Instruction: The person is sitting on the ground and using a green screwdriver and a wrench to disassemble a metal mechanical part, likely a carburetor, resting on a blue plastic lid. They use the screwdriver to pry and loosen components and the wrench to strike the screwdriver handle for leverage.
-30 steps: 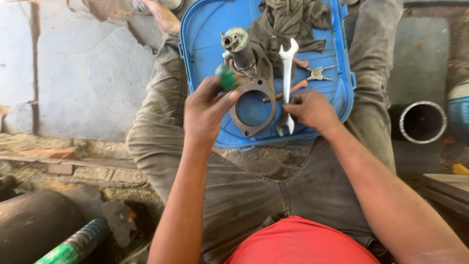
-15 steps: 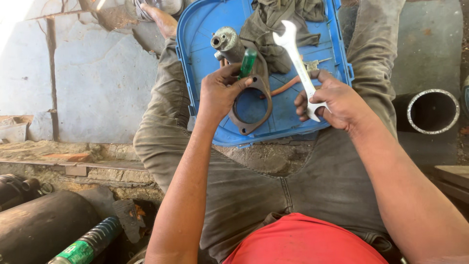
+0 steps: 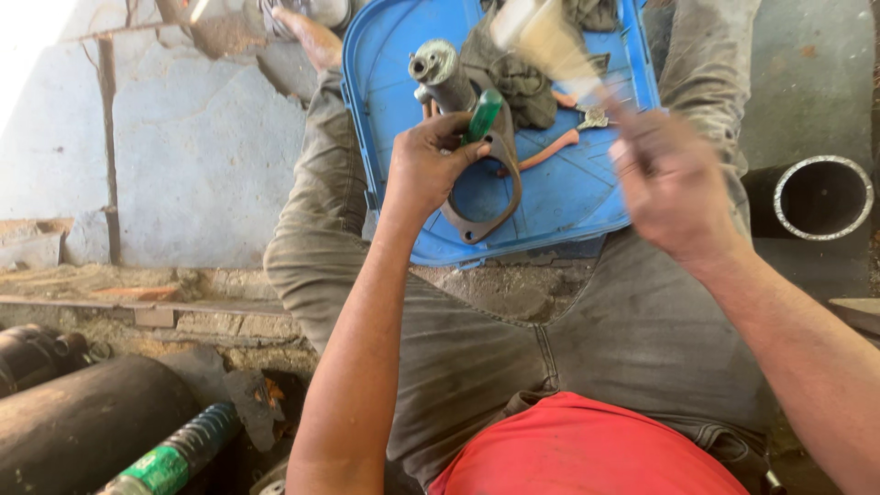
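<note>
While I sit with my knees spread, my left hand at frame center is curled around a green-handled tool, fingers pressed against the metal flange part. My right hand, right of center, is closed around a wrench blurred toward the top. Both hover over the blue tray on my lap, with orange-handled pliers and a grey rag lying farther up.

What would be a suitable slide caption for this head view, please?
Seated over a blue tray, left hand grips a green-handled tool; right hand lifts a blurred wrench.
</note>
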